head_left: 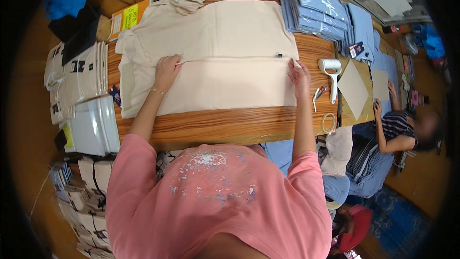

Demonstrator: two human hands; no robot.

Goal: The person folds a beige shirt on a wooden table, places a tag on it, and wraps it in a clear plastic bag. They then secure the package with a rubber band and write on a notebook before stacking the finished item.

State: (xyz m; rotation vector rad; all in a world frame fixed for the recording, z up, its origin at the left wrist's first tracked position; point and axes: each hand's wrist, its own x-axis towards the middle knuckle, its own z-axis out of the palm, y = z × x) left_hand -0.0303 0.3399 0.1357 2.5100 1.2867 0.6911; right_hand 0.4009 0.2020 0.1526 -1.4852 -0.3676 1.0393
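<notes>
A cream garment (230, 86) lies spread across the wooden table in front of me, its front part doubled over along a straight edge that runs left to right. At the left end of that edge, my left hand (167, 71) pinches the cloth between thumb and fingers. My right hand (300, 77) grips the same edge at its right end, fingers closed on the fabric. A small dark label (280, 55) shows near the right hand. The garment's far left part is bunched, with a crumpled sleeve (184, 4) at the back.
Right of the garment lie a white lint roller (330, 76), a small cutter (319, 92) and a tape roll (328, 123). Folded blue shirts (316, 9) are stacked at the back right. Packed garments (86, 76) and white sheets (91, 127) lie left. A co-worker (402, 129) sits at right.
</notes>
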